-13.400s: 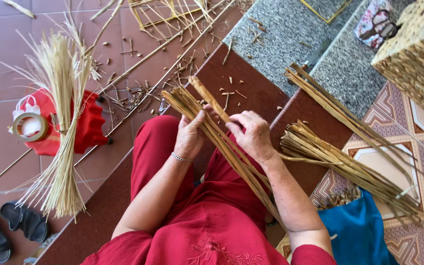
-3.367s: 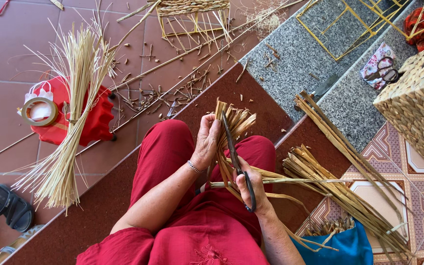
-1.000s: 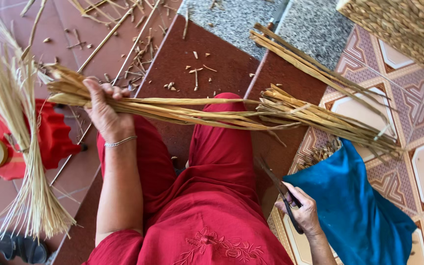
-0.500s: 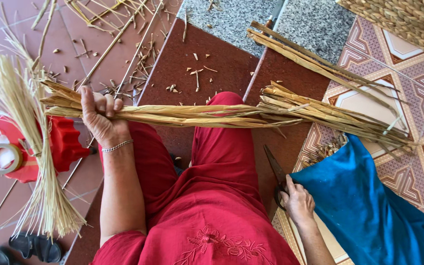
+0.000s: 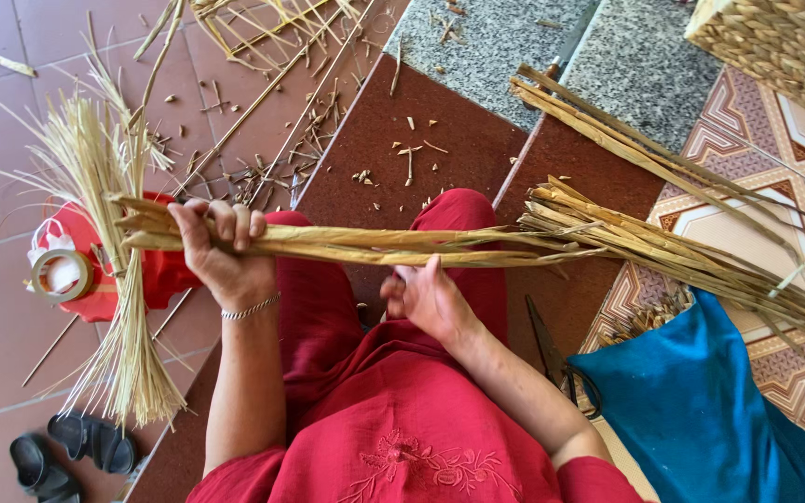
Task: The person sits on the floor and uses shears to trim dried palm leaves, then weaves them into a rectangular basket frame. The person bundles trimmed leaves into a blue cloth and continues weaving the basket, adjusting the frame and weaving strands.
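While the left hand (image 5: 221, 251) keeps its fingers closed around one end of the bundle of dried leaf strips (image 5: 375, 247), the bundle lies level across the red-clad lap. The right hand (image 5: 429, 298) sits just under the bundle's middle, fingers loosely open and touching the strips, gripping nothing. The far end of the bundle fans out untied among more strips (image 5: 682, 256) on the tiled floor. Scissors (image 5: 556, 359) lie right of the bundle, beside a blue cloth (image 5: 710, 410). Judged from this, the strips are gathered and aligned; binding or trimming appears not yet done.
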